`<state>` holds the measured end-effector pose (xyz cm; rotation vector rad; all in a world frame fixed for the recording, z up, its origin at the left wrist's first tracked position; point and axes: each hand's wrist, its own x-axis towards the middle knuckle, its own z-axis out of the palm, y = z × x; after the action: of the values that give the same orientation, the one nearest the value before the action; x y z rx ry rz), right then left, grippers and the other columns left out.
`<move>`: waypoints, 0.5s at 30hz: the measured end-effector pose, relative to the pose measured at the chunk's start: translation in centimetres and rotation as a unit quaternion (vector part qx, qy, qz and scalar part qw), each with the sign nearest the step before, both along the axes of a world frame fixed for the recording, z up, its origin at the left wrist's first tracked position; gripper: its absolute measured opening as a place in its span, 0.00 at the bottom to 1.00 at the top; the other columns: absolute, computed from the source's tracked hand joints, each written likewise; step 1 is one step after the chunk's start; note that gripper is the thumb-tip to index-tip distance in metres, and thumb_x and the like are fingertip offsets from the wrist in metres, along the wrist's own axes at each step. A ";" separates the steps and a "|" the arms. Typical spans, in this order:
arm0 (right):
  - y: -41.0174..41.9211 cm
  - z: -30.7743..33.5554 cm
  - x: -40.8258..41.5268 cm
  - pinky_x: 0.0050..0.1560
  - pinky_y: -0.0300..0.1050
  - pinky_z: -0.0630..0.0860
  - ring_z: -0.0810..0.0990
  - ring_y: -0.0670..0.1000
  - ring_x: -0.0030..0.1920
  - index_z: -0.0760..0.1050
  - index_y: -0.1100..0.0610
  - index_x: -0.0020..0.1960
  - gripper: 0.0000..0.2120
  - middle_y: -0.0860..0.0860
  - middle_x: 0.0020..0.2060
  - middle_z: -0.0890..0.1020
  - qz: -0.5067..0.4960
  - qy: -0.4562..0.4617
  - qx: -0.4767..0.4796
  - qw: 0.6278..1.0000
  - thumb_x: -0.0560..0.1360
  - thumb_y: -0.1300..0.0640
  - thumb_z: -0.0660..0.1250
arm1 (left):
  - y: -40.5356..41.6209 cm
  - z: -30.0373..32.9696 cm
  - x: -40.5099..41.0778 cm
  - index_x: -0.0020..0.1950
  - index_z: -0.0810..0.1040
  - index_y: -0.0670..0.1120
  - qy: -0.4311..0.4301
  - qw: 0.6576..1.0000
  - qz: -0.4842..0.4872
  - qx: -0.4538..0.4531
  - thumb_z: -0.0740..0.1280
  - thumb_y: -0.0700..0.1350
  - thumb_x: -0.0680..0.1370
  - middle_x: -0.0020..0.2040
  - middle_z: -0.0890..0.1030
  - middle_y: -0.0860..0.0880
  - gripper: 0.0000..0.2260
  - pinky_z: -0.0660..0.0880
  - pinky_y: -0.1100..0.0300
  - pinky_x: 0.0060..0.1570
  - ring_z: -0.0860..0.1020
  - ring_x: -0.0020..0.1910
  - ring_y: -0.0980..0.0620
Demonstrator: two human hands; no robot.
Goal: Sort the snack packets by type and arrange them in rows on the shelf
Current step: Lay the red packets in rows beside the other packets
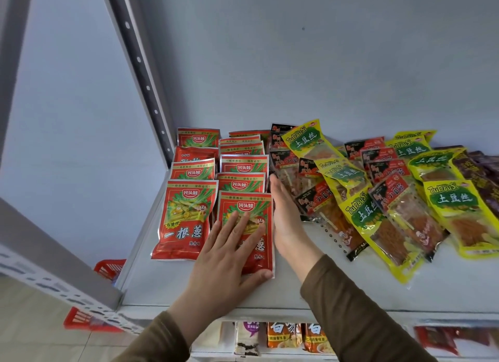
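Red snack packets lie in two overlapping rows at the left of the white shelf. My left hand presses flat on the front packet of the right row, thumb along its bottom edge. My right hand stands on edge with straight fingers against that row's right side. The front packet of the left row lies beside it. To the right lies a loose heap of clear-and-black packets, yellow-green packets and dark purple ones.
A grey slotted upright runs up at the shelf's left back corner. A lower shelf holds more snack packets. Red baskets sit below at the left. Bare shelf surface lies along the front edge.
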<state>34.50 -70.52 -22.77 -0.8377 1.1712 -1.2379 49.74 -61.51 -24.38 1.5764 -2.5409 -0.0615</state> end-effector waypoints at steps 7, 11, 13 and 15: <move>0.5 0.1 0.1 0.63 0.56 0.78 0.81 0.47 0.63 0.67 0.43 0.76 0.27 0.47 0.67 0.79 -0.009 0.024 -0.038 0.999 0.80 0.34 0.58 | -0.1 0.3 -0.1 0.83 0.46 0.62 0.029 0.999 0.017 -0.023 0.44 0.76 0.79 0.84 0.42 0.54 0.36 0.40 0.44 0.81 0.35 0.82 0.53; 1.7 -0.4 -0.4 0.51 0.32 0.78 0.77 0.30 0.59 0.64 0.41 0.77 0.24 0.38 0.68 0.74 -0.009 0.087 -0.079 0.993 0.82 0.37 0.57 | -1.3 0.7 3.2 0.84 0.50 0.60 0.142 0.983 0.093 -0.068 0.45 0.69 0.83 0.84 0.46 0.57 0.30 0.41 0.51 0.81 0.40 0.82 0.58; 2.5 -0.7 -0.3 0.57 0.39 0.79 0.77 0.37 0.64 0.63 0.40 0.77 0.24 0.37 0.69 0.73 0.008 0.103 -0.091 0.991 0.82 0.39 0.59 | -1.9 0.6 5.4 0.83 0.47 0.60 0.148 0.976 0.153 -0.038 0.41 0.68 0.82 0.84 0.44 0.57 0.30 0.42 0.49 0.82 0.37 0.82 0.57; 3.1 -0.8 0.0 0.63 0.50 0.79 0.76 0.42 0.67 0.62 0.40 0.77 0.24 0.40 0.71 0.72 0.023 0.120 -0.099 0.988 0.83 0.42 0.60 | -2.2 0.1 6.9 0.83 0.45 0.60 0.118 0.976 0.180 -0.010 0.39 0.67 0.82 0.84 0.42 0.56 0.30 0.40 0.47 0.81 0.35 0.81 0.55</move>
<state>34.54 -67.43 -23.61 -1.1813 1.2240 -1.2543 56.66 -63.74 -24.28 1.8703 -2.0429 -0.1699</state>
